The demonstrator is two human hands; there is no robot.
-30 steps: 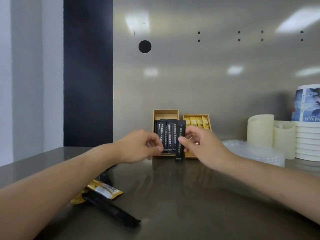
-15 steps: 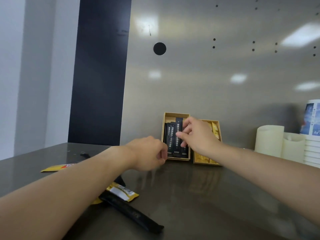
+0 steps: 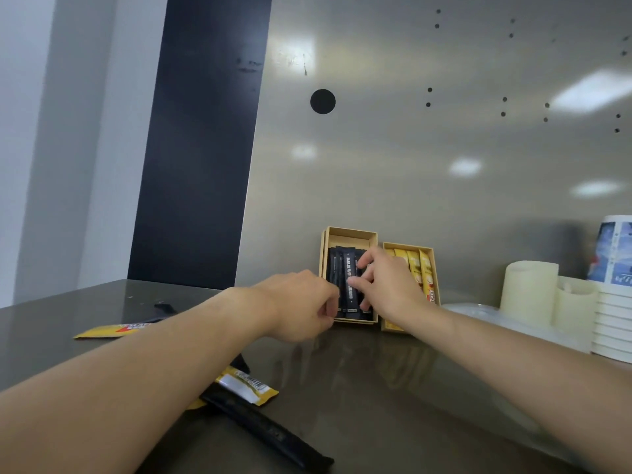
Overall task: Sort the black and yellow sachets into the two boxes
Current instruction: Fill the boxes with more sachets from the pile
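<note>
Two tan cardboard boxes lean against the steel back wall. The left box [image 3: 349, 236] holds several black sachets [image 3: 333, 268]; the right box [image 3: 432, 265] holds yellow sachets [image 3: 422, 271]. My right hand [image 3: 386, 285] rests on a black sachet [image 3: 350, 295] in the left box, thumb and fingers pinching it. My left hand [image 3: 301, 306] is curled in front of the left box's lower left corner, nothing visible in it. Loose on the counter: a yellow sachet [image 3: 109, 331] at left, another yellow sachet [image 3: 249, 388] and a black sachet [image 3: 270, 429] under my left forearm.
The dark steel counter [image 3: 376, 405] runs to the back wall. At right stand two cream cylinders [image 3: 528, 292], a stack of white paper cups [image 3: 615, 302] and clear plastic lids [image 3: 478, 313]. A small black scrap [image 3: 166, 306] lies at left.
My right hand carried the black sachet from in front of the boxes up into the left box and now presses it among the others. The camera view shifted left and closer.
</note>
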